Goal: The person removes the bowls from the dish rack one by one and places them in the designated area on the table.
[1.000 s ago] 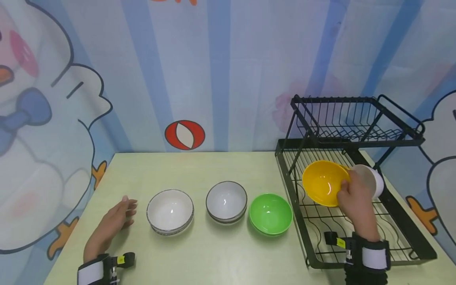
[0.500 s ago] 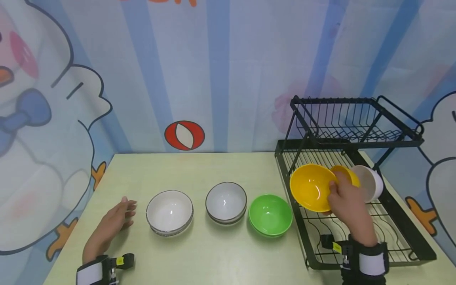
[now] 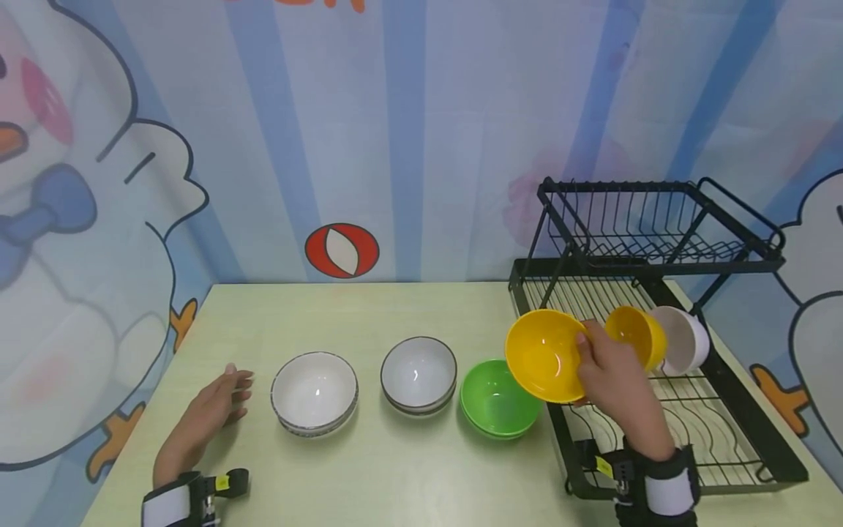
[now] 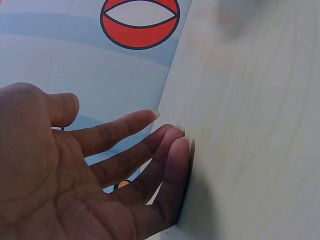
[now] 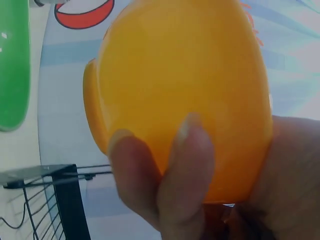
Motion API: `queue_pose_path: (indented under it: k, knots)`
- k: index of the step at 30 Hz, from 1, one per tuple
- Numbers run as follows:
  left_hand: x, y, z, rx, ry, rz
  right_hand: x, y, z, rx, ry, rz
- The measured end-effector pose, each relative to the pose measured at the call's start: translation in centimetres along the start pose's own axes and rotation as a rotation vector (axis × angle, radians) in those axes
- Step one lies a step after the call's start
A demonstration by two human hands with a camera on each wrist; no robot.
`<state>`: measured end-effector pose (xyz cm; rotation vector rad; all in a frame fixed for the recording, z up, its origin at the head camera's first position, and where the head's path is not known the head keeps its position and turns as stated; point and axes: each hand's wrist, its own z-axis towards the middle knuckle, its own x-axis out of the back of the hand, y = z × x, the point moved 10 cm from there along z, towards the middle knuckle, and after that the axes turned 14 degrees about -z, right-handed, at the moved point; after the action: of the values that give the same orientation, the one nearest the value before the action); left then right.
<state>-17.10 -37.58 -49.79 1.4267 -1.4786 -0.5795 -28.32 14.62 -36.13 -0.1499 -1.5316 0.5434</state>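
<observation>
My right hand (image 3: 615, 377) grips a yellow bowl (image 3: 541, 355) by its right rim, tilted, over the rack's left edge. In the right wrist view, fingers press the outside of the yellow bowl (image 5: 185, 85). The held bowl overlaps part of a green bowl (image 3: 497, 402) on the table; whether they touch I cannot tell. Another yellow bowl (image 3: 637, 337) and a white bowl (image 3: 681, 340) stand on their sides in the black dish rack (image 3: 737, 380). My left hand (image 3: 209, 410) rests at the table's left, fingers relaxed and holding nothing; the left wrist view shows its palm (image 4: 70, 185).
Two stacks of dark-rimmed bowls, a white one (image 3: 315, 391) and a greyish-white one (image 3: 418, 373), sit mid-table (image 3: 369, 468). The rack's upper tier (image 3: 658, 227) overhangs its back. A printed curtain (image 3: 461, 146) hangs behind the table.
My right hand has carried the yellow bowl leftward from over the rack to beside the green bowl, uncovering the second yellow bowl in the rack. The left hand stays where it was.
</observation>
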Motion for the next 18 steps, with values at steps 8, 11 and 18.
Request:
queue_pose_path:
  k: [8,11,18]
  knots:
    - [0.0,0.0,0.0,-0.003,0.001,0.006,-0.8,-1.4,0.1,0.031,-0.014,0.003]
    - [0.1,0.0,0.0,-0.005,0.005,0.005,-1.2,-2.2,0.1,0.042,-0.027,0.012]
    - [0.0,-0.1,0.0,-0.011,-0.002,0.013,-2.6,-4.4,-0.3,0.067,-0.066,0.052]
